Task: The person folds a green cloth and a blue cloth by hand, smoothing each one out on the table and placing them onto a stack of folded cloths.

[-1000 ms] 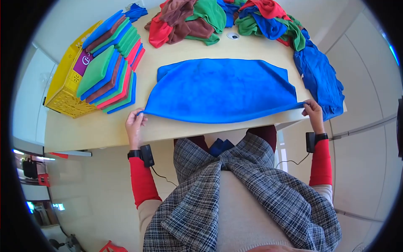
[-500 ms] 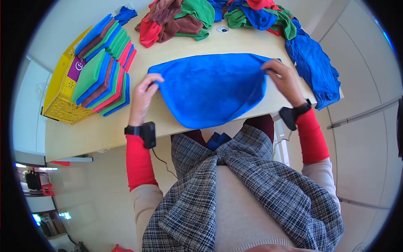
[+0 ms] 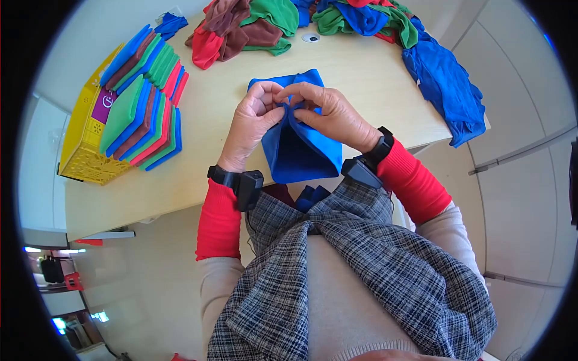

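A blue cloth [image 3: 307, 157] lies near the front edge of the table, its two sides drawn together so that a hollow fold faces me. My left hand [image 3: 256, 117] pinches one side of it near the middle. My right hand [image 3: 328, 111] pinches the other side, the fingertips of both hands almost touching. The far part of the cloth spreads flat behind my fingers. Part of the cloth between the fingertips is hidden.
At the left, a yellow basket [image 3: 90, 147] holds a row of folded cloths [image 3: 141, 120] in several colours. Loose brown, red and green cloths [image 3: 241, 30] lie at the back, with another heap [image 3: 361, 21] beside them. A crumpled blue cloth [image 3: 442, 84] hangs over the right edge.
Both hands have come together from the cloth's two far-apart ends to its middle. The cloth, stretched wide before, is now gathered into a narrower fold.
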Action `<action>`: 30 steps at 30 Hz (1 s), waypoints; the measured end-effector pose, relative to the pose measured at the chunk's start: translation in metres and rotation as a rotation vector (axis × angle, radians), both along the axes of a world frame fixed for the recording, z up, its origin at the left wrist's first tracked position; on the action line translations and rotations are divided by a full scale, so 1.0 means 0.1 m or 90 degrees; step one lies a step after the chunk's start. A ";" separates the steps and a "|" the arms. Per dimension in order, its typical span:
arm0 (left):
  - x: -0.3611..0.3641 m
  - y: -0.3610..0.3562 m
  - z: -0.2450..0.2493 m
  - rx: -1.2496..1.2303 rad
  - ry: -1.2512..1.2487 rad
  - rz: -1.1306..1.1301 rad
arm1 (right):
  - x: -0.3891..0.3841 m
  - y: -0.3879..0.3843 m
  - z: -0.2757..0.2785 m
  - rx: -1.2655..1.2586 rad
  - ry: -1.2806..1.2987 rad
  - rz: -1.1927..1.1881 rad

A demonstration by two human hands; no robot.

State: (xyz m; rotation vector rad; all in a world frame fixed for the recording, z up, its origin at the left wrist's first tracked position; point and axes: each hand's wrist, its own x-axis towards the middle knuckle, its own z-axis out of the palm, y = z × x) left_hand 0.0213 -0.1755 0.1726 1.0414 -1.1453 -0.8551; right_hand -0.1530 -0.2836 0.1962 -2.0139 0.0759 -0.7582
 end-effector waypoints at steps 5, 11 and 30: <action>0.00 0.00 0.03 0.018 -0.009 -0.008 | 0.02 -0.05 -0.02 -0.090 0.012 0.010; 0.04 0.03 0.06 0.061 -0.018 -0.031 | 0.01 -0.06 0.06 -0.235 0.058 0.008; -0.64 0.56 -0.90 -0.083 -0.943 0.104 | 0.26 -0.63 0.28 -0.260 -0.035 -0.127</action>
